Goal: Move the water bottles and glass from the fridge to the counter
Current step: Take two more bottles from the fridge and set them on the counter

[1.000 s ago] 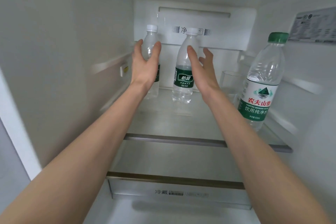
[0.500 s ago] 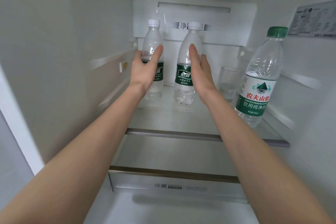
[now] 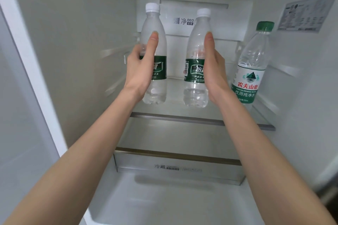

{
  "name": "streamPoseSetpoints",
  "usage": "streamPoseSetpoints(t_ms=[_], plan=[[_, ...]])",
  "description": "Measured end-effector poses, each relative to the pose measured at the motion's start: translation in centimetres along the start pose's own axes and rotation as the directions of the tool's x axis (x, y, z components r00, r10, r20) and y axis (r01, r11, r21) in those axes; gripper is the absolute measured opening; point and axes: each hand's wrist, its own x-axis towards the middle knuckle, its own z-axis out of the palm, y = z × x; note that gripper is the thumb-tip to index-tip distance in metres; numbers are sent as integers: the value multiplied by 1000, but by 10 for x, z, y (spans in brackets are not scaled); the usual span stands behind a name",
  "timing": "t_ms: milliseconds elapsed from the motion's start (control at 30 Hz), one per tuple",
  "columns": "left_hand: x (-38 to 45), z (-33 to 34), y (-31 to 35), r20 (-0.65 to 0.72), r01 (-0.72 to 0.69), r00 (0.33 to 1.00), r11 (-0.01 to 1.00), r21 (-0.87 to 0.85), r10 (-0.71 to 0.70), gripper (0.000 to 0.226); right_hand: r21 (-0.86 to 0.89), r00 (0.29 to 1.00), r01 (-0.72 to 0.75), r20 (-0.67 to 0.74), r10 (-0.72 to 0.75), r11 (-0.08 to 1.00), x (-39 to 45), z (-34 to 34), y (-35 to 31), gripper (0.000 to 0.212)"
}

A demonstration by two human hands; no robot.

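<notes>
each hand has a bottle in its grip: left hand (image 3: 140, 71) round the left bottle (image 3: 155, 47), right hand (image 3: 214, 71) round the middle bottle (image 3: 197, 49), both at the glass shelf (image 3: 201, 120). lift straight, clearing the green-capped bottle (image 3: 252, 64).

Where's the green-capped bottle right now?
In the head view, the green-capped bottle stands at the right end of the fridge shelf, just right of the right hand.

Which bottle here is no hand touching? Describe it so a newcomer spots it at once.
Look inside the open fridge at the glass shelf. Near its right end stands the free bottle. Unlike the two white-capped, green-labelled bottles, it has a green cap and a white label with red characters.
</notes>
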Motion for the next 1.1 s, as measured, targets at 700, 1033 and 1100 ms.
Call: streamPoseSetpoints(t_ms=[700,1033,1100], plan=[[-101,-47,25,52,-8,999,995,-103,13,62,32,997,68,-27,-67,997,-110,-9,-27,102],[-111,-83,19,267,115,962,976,-187,-62,67,131,962,9,-272,27,991,-160,-5,-30,92],[-113,-86,13,318,159,944,965,-211,-86,63,117,949,5,-314,32,993,-178,-7,-30,87]])
